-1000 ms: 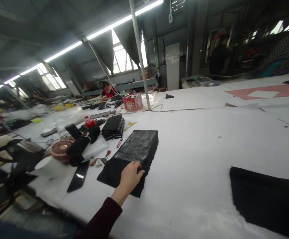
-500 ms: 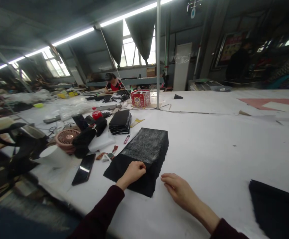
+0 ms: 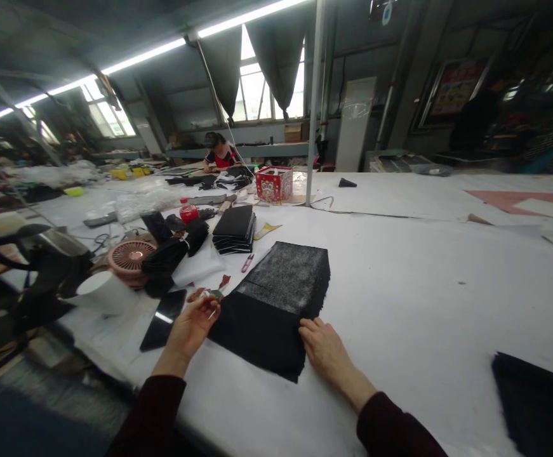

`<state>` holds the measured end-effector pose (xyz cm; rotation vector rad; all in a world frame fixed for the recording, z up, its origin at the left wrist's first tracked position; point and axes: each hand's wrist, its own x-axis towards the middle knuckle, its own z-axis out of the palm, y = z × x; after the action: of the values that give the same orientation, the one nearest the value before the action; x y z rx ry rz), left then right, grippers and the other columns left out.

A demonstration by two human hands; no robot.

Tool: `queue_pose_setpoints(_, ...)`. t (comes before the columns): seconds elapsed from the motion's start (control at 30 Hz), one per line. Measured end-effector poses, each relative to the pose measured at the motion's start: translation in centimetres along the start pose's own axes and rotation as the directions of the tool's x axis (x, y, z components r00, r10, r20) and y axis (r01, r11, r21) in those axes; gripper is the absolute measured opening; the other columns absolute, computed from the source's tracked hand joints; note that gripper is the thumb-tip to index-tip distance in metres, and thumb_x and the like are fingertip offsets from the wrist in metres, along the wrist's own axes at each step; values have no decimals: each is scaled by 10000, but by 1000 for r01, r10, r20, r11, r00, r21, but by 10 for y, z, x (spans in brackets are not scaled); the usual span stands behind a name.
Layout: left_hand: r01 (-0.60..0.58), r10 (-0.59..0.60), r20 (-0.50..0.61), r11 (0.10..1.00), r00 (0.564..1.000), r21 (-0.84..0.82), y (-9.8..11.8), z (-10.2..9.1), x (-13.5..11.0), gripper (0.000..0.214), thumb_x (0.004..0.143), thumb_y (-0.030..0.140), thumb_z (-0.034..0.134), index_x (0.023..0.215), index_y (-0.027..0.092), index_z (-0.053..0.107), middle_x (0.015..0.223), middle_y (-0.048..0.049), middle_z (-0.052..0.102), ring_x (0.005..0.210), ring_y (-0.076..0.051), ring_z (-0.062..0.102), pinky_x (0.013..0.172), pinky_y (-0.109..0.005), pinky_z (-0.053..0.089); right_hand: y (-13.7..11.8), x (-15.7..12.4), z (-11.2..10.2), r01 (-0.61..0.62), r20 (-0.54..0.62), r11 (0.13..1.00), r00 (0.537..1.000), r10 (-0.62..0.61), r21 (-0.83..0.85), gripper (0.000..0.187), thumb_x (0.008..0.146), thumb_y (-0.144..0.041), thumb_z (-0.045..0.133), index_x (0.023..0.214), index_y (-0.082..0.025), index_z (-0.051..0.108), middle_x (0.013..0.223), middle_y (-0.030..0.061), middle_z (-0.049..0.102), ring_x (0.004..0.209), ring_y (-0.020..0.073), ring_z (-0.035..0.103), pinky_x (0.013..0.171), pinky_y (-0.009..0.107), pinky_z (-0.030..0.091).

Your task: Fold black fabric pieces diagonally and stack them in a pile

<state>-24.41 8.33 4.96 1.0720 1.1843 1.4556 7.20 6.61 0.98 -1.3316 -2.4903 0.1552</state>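
Note:
On the white table lies a stack of black fabric [image 3: 259,330], with a speckled grey piece [image 3: 283,273] across its far part. My left hand [image 3: 193,327] is at the fabric's left edge, fingers curled and closed on that edge. At the opposite side, my right hand [image 3: 326,349] pinches the right edge near the fold line. The front part of the fabric lies flat between both hands. Beside my left hand is a dark phone [image 3: 164,320], and small brown scraps [image 3: 223,281] lie just beyond its fingertips.
Pink thread snips [image 3: 247,263] and a pile of black folded pieces [image 3: 233,230] sit beyond the fabric. A pink fan [image 3: 131,257], white roll [image 3: 107,293] and kettle [image 3: 47,247] crowd the left. More black fabric [image 3: 538,400] lies right. A person [image 3: 219,154] works farther back.
My left hand has moved left from the middle of the fabric to its left edge. My right hand has come in from the bare table to the right edge. The view has shifted slightly.

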Motion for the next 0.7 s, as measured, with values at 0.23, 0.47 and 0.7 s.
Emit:
queue_pose_setpoints(0.23, -108, -17, 227, 843, 974, 526, 9, 45, -48, 473, 761, 415, 728, 1158, 193, 598, 1143, -83, 627, 1058, -231, 596, 927, -372, 493, -11, 3, 3, -35, -53, 999, 998, 35, -2, 170, 950, -102, 476, 978, -220, 594, 1028, 29, 605, 934, 217, 503, 769, 343, 387)
queue_pose_setpoints(0.47, -356, -24, 386, 337, 922, 871, -34, 131, -47, 394, 770, 406, 715, 1076, 189, 595, 1086, -64, 602, 1004, -221, 604, 855, -311, 471, -9, 1, 8, -69, -77, 997, 994, 72, 38, 274, 913, -39, 468, 1050, -236, 603, 1074, 19, 599, 946, 211, 488, 777, 337, 370)
queue_pose_setpoints(0.7, -349, -80, 381, 262, 921, 900, -37, 129, -35, 102, 901, 249, 500, 919, 226, 598, 981, -18, 622, 883, -164, 630, 753, -262, 437, -8, 3, 15, -106, -73, 993, 991, 110, 55, 323, 916, -34, 437, 1071, -249, 621, 1137, 19, 587, 975, 207, 474, 778, 337, 335)
